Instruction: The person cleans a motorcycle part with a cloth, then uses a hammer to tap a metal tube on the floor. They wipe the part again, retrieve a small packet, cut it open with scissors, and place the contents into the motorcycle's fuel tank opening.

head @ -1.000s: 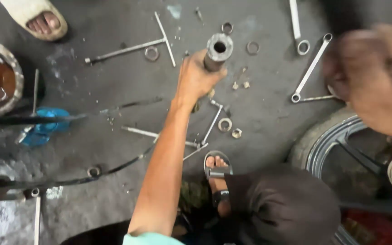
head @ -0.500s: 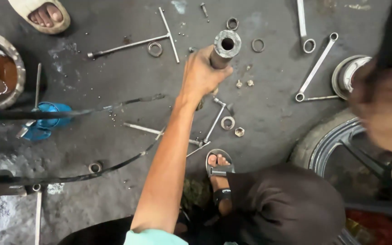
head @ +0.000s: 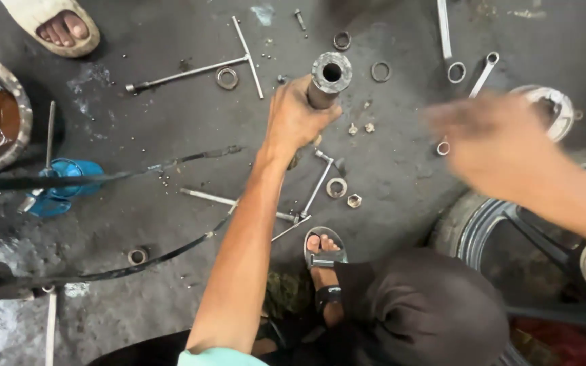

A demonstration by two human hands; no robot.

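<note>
Left hand (head: 296, 118), grip clamped round thick grey hollow steel tube (head: 327, 80), long axis upright over oily concrete floor (head: 171, 129) amid scattered washers and nuts; right hand (head: 493, 146) blurred, well apart rightward, grip state indiscernible.

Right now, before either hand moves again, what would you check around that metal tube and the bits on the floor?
1. Left hand has a firm grip on the metal tube: ok, fingers wrap it.
2. Tube bore free of debris: cannot tell, the bore is dark.
3. Right hand steady and empty: cannot tell, it is blurred.
4. Small nuts kept apart from the tube: ok, they lie on the floor beside it.
5. Sandalled foot away from the loose rods: not ok, it sits close to them.
</note>
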